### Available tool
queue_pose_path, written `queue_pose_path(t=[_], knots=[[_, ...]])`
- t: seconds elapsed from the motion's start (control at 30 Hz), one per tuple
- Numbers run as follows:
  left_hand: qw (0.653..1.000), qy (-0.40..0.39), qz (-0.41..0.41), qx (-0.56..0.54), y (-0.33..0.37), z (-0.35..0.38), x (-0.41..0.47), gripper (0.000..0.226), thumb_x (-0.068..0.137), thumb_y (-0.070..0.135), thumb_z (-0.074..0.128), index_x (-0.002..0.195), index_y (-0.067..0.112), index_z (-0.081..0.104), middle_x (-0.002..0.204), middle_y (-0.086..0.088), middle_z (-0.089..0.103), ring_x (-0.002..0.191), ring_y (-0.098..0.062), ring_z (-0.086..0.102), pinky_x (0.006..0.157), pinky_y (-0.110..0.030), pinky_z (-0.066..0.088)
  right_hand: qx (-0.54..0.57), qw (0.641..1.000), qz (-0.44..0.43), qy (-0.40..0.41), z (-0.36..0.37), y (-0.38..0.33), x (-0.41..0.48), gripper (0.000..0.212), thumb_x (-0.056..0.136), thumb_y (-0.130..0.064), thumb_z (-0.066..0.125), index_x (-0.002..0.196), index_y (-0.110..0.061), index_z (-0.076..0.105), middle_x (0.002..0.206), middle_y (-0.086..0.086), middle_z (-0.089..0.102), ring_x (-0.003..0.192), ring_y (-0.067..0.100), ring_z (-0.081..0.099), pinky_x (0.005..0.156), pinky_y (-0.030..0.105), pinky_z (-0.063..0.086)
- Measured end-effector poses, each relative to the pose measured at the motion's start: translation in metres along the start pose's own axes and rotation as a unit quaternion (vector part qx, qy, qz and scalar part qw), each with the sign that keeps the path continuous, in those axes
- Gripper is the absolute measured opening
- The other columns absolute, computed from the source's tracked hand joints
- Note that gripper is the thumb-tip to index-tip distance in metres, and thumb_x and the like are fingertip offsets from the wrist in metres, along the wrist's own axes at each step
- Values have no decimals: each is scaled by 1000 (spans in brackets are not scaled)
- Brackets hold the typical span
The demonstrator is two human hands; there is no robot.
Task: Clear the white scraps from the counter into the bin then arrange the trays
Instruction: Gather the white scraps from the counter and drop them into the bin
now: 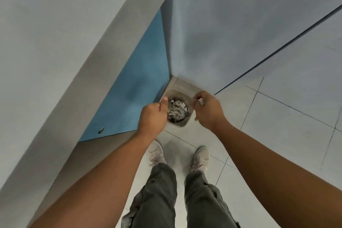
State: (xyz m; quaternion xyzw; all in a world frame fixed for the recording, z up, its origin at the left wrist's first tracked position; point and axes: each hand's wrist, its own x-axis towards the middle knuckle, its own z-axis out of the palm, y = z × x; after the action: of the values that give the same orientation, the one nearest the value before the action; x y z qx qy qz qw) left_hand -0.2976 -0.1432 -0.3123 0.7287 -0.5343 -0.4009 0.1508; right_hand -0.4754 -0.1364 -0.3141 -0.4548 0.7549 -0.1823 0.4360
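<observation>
A small beige bin (182,123) stands on the floor in the corner below me, holding a heap of white scraps (176,110). My left hand (153,116) hovers over the bin's left rim with fingers curled into a fist; I cannot see anything inside it. My right hand (207,111) hangs over the bin's right rim, its fingers curled round a few white scraps (199,100) that peek out near the fingertips. The counter top (46,42) fills the left of the view and no trays are in sight.
A blue cabinet face (133,87) drops below the counter on the left. A pale blue wall (231,24) closes the corner behind the bin. My two feet (177,155) stand on the grey tiled floor (286,126) just short of the bin.
</observation>
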Motion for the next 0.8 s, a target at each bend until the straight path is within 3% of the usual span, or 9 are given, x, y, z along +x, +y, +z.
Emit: queue_pose_path(t=[0.17, 0.23, 0.3, 0.37, 0.47, 0.57, 0.63, 0.8], knots=[[999, -10, -32, 34, -65, 69, 55, 63, 103, 44, 36, 47, 15, 36, 58, -18, 50, 60, -31, 50, 58, -32, 38, -51, 999, 10, -6, 53, 70, 44, 18, 100, -24, 45, 105, -16, 60, 91, 11, 63, 79, 28, 54, 67, 27, 35], [997, -28, -31, 64, -88, 93, 74, 58, 105, 41, 32, 60, 8, 49, 73, -19, 59, 71, -34, 54, 63, -33, 39, -89, 996, 2, -11, 69, 93, 59, 29, 100, -36, 44, 87, -15, 60, 81, 10, 62, 79, 31, 55, 66, 28, 34], [995, -60, -39, 71, -109, 117, 94, 48, 106, 35, 31, 87, 0, 59, 92, -20, 62, 86, -33, 55, 70, -31, 35, -100, 995, 14, -10, 81, 113, 73, 45, 100, -45, 40, 62, -21, 46, 63, 2, 52, 72, 30, 52, 63, 30, 35], [992, -90, -61, 66, -127, 138, 112, 34, 104, 27, 34, 106, 2, 57, 104, -17, 58, 95, -29, 52, 75, -28, 33, -104, 994, 29, -3, 90, 126, 86, 51, 101, -45, 37, 55, -22, 39, 59, 3, 48, 71, 31, 51, 64, 33, 40], [989, -118, -76, 52, -151, 166, 138, 11, 100, 16, 40, 102, 13, 50, 102, -7, 49, 91, -22, 49, 71, -27, 36, -104, 994, 43, 7, 102, 148, 102, 52, 102, -42, 35, 55, -21, 41, 62, 7, 51, 72, 33, 54, 66, 36, 44], [985, -138, -68, 78, -171, 183, 156, 26, 97, 15, 46, 120, 13, 55, 120, -10, 50, 100, -27, 58, 75, -30, 47, -99, 994, 44, 8, 112, 164, 111, 52, 102, -42, 34, 55, -19, 40, 58, 3, 46, 70, 33, 53, 65, 37, 44], [983, -136, -56, 113, -181, 190, 164, 33, 95, 15, 50, 128, 11, 55, 133, -14, 49, 111, -29, 57, 84, -29, 46, -95, 994, 51, 0, 119, 173, 114, 53, 102, -43, 33, 56, -18, 40, 58, 3, 47, 69, 31, 53, 64, 36, 42], [980, -128, -24, 153, -182, 186, 171, 40, 89, 13, 57, 128, 8, 57, 126, -18, 57, 111, -32, 57, 84, -28, 42, -93, 993, 75, -23, 132, 180, 118, 56, 102, -46, 31, 56, -17, 43, 60, 4, 49, 68, 30, 52, 63, 33, 38]])
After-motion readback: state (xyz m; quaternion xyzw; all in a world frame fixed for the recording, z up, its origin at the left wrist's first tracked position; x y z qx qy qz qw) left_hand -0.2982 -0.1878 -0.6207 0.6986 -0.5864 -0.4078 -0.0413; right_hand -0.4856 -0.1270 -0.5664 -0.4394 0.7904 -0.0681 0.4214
